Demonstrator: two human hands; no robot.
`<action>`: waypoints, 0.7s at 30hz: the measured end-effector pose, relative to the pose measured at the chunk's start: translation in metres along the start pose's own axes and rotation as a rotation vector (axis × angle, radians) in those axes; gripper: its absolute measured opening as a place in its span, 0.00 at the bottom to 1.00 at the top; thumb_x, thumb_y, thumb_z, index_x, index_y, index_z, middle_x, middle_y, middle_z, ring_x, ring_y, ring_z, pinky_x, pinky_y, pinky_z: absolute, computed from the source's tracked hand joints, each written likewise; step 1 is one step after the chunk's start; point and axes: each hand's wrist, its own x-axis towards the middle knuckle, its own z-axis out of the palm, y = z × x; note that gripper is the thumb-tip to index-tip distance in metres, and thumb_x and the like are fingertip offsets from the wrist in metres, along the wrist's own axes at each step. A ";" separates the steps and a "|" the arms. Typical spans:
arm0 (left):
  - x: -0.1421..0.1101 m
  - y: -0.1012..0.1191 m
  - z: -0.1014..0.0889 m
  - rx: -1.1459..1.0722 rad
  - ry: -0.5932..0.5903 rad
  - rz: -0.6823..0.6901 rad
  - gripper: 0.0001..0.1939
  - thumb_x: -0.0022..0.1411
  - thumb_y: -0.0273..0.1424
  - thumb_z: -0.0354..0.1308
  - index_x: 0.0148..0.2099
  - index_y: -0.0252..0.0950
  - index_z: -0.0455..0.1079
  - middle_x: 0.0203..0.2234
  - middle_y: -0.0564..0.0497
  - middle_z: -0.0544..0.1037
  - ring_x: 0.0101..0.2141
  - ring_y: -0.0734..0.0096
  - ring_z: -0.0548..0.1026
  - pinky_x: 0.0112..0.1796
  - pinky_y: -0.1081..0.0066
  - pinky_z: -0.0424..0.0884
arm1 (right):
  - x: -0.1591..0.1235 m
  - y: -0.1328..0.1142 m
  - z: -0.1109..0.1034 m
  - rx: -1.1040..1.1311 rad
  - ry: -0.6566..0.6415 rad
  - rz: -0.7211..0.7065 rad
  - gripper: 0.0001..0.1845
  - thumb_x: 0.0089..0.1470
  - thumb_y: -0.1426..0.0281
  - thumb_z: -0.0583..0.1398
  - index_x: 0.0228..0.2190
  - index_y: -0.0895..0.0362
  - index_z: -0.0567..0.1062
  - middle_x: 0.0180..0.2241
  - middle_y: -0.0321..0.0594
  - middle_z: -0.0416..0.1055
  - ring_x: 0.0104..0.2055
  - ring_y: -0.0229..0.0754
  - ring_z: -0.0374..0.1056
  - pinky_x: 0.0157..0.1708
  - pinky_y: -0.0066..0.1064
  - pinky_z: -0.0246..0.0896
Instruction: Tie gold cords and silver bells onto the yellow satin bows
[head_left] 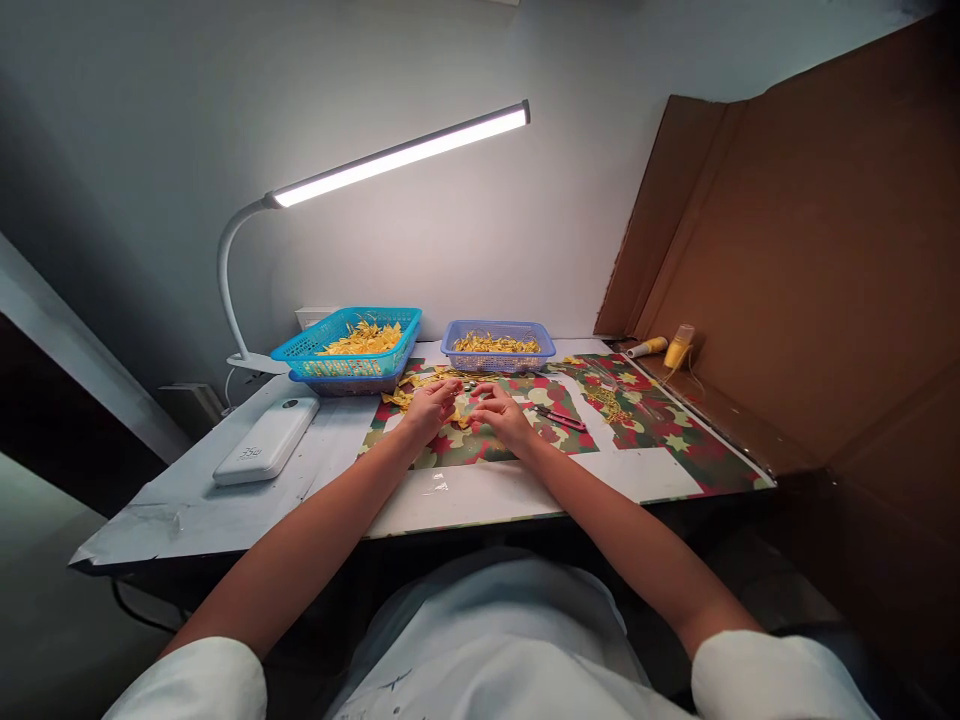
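Over the middle of the table, my left hand (435, 408) is closed, its thumb and fingertips pinched together. Whatever is between them is too small to make out. Facing it, a short gap away, my right hand (504, 415) has curled fingers that stand apart from the thumb, and I see nothing held in it. Yellow-gold leaf-like pieces (399, 400) lie on the camouflage-patterned sheet (427, 455) around and behind my hands. To the right of my right hand rests a pink-handled cutting tool (562, 419), with a tangle of gold chain-like strands (609, 405) farther right.
A turquoise basket (289, 352) of yellow-gold pieces sits on a blue one at the back left. Behind my hands stands a lilac basket (499, 362) of gold pieces. A white power bank (266, 440), a lit lamp (405, 155), a yellow-capped bottle (679, 346) and a cardboard wall (810, 250) surround the space.
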 end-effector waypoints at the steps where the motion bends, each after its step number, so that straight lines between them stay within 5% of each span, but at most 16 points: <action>1: 0.000 0.001 -0.001 -0.002 -0.024 -0.019 0.16 0.41 0.34 0.73 0.27 0.30 0.72 0.21 0.55 0.71 0.17 0.87 0.58 0.17 0.81 0.52 | 0.000 0.000 0.000 0.007 0.004 0.000 0.10 0.42 0.68 0.61 0.14 0.52 0.77 0.40 0.38 0.67 0.50 0.47 0.59 0.54 0.36 0.52; 7: -0.003 0.003 0.002 -0.026 -0.096 -0.066 0.16 0.40 0.34 0.73 0.28 0.30 0.73 0.21 0.56 0.70 0.16 0.88 0.55 0.17 0.82 0.52 | 0.003 0.003 -0.004 0.132 0.172 0.068 0.11 0.41 0.67 0.57 0.13 0.53 0.74 0.33 0.39 0.67 0.44 0.45 0.63 0.46 0.33 0.56; 14: -0.001 0.000 0.001 -0.065 -0.114 -0.101 0.14 0.42 0.32 0.72 0.30 0.29 0.73 0.22 0.55 0.72 0.16 0.89 0.56 0.16 0.81 0.53 | 0.009 0.004 -0.006 -0.069 0.302 0.084 0.07 0.41 0.69 0.56 0.18 0.53 0.73 0.32 0.40 0.68 0.40 0.45 0.64 0.41 0.34 0.59; 18: 0.000 -0.001 0.000 -0.112 -0.115 -0.113 0.15 0.43 0.31 0.72 0.30 0.29 0.72 0.22 0.55 0.71 0.15 0.89 0.55 0.15 0.83 0.51 | 0.008 0.000 -0.047 -0.630 0.390 0.127 0.03 0.40 0.68 0.62 0.22 0.54 0.76 0.37 0.44 0.70 0.47 0.53 0.62 0.46 0.41 0.55; 21: 0.001 0.000 0.000 -0.120 -0.105 -0.112 0.16 0.43 0.32 0.72 0.30 0.28 0.71 0.22 0.54 0.71 0.16 0.89 0.57 0.15 0.84 0.50 | 0.001 -0.001 -0.093 -0.896 0.397 0.405 0.11 0.35 0.63 0.68 0.23 0.56 0.76 0.38 0.49 0.72 0.48 0.57 0.62 0.42 0.41 0.56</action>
